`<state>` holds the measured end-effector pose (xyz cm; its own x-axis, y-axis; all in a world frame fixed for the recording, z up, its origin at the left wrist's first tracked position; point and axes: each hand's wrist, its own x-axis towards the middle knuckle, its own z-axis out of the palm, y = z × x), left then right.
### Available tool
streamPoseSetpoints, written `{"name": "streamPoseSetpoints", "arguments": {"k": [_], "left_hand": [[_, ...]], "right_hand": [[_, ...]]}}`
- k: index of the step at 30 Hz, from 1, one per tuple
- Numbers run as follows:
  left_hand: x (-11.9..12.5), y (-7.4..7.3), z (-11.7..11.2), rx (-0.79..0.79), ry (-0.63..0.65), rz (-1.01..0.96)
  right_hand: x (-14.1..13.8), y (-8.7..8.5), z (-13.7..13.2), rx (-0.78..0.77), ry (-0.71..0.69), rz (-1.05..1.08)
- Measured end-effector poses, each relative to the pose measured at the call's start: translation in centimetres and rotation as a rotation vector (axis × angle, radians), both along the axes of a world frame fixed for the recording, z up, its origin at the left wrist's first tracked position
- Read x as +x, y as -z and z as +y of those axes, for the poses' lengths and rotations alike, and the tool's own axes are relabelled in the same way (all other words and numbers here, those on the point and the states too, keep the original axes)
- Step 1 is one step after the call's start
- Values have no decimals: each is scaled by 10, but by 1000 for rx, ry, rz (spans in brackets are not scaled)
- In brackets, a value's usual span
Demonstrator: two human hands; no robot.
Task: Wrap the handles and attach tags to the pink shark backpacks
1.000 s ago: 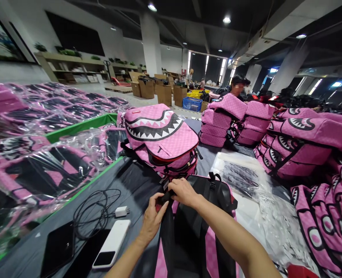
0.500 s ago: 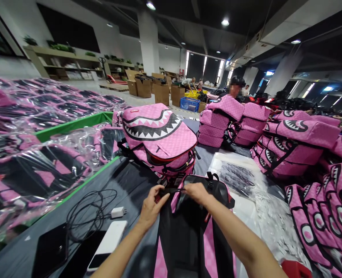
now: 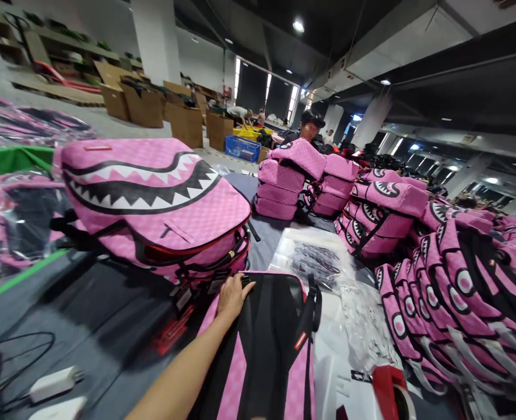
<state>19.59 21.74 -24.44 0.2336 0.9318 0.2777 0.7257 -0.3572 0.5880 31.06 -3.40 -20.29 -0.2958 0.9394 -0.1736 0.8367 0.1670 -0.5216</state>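
A pink backpack [image 3: 235,373] with a black back panel and black straps lies face down in front of me. My left hand [image 3: 231,294] rests on its top left corner, fingers stretched out flat towards the black panel, nothing visibly held. Just beyond the hand is a stack of pink backpacks [image 3: 153,198] with a shark-mouth print, zippers and tags hanging at the near side. My right hand is out of the picture.
Clear plastic bags [image 3: 314,256] lie right of the backpack, a red tape dispenser [image 3: 391,391] at the lower right. More pink backpacks are heaped at the right [image 3: 436,274] and stacked farther back [image 3: 292,181]. A white charger [image 3: 52,382] and cables lie at the lower left. A person [image 3: 312,125] stands behind.
Both hands held a black strap at the backpack's top; now the right hand has left the view and the left hand lies flat. My view has swung right and closer.
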Motion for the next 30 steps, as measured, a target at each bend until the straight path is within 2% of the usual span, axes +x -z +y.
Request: {"name": "streamPoseSetpoints", "arguments": {"k": [2,3,4,6,7,8,9,11,14,16,17,18,20,21,23,24,25,27,30], "left_hand": [[2,-3,0,-28,-3,57],[1,-8,1,-29,13,77],[0,-16,0,-22,37,89],[2,-34,-3,-1,89,83],[6,-42,-6,4,121,66],[14,-48,-10,-3,162,41],[24,-52,-15,-24,208,11],[49,-56,-27,-103,298,-56],[83,-58,-43,-240,364,-162],[93,-66,-51,-273,349,-229],[93,-73,-53,-266,333,-257],[89,-83,-56,-246,314,-281],[76,-107,-62,-173,278,-316],[68,-120,-66,-125,262,-328],[52,-146,-77,-23,241,-341],[46,-158,-84,24,242,-340],[40,-169,-91,66,253,-334],[31,-185,-106,135,292,-319],[16,-202,-122,222,251,-292]], "right_hand": [[24,-12,0,26,64,27],[38,-20,6,59,141,41],[53,-27,14,103,262,40],[83,-38,37,169,612,-7],[96,-40,50,151,771,-47],[104,-40,63,118,883,-71],[107,-36,74,74,935,-79],[99,-23,89,25,927,-43],[61,1,89,121,813,57],[38,5,79,221,686,111],[32,0,73,263,614,130],[30,-9,67,302,546,147],[39,-42,61,411,479,193],[48,-64,61,479,485,221],[66,-110,69,617,642,238],[72,-132,76,623,711,214],[76,-152,84,586,723,178],[72,-186,100,476,616,60],[47,-220,117,447,479,-114]]}}
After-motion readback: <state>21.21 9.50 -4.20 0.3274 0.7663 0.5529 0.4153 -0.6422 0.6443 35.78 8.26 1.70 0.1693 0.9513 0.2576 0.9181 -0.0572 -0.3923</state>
